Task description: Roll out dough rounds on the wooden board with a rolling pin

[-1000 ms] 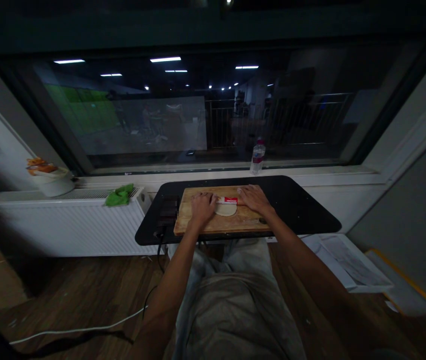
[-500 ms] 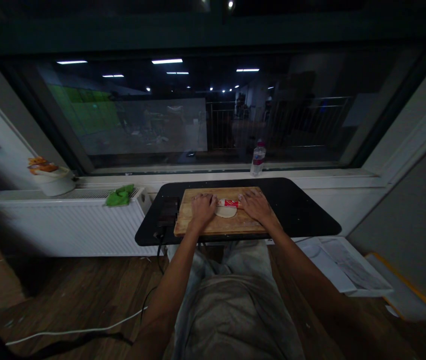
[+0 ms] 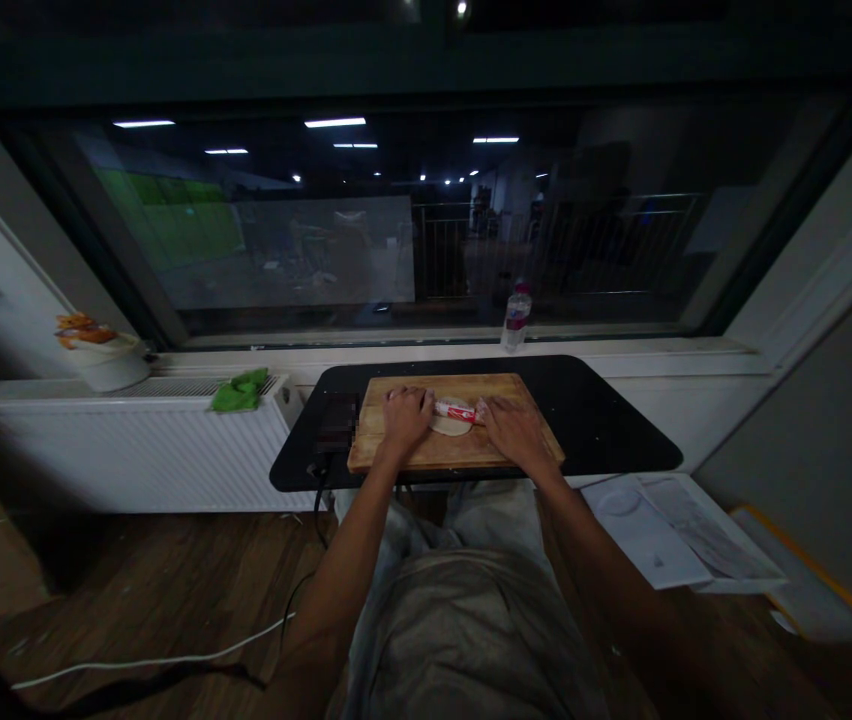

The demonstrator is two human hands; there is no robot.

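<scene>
A short rolling pin (image 3: 459, 412) with a red and white label lies across a round, flat piece of dough (image 3: 450, 427). My left hand (image 3: 406, 415) is closed over the pin's left end. At the other end, my right hand (image 3: 512, 428) has its fingers curled onto the pin. Both ends are hidden under the hands. The pin slants a little, its right side nearer to me. Under the dough is a wooden cutting board (image 3: 385, 455).
The board rests on a black table (image 3: 606, 430). A dark, flat object (image 3: 336, 425) with a cable lies left of the board. On the windowsill stands a water bottle (image 3: 516, 318). A green cloth (image 3: 240, 390) and a white tub (image 3: 112, 365) sit on the radiator (image 3: 171, 450).
My right hand has come toward me with its end of the rolling pin, so the pin now slants. My left hand has barely moved.
</scene>
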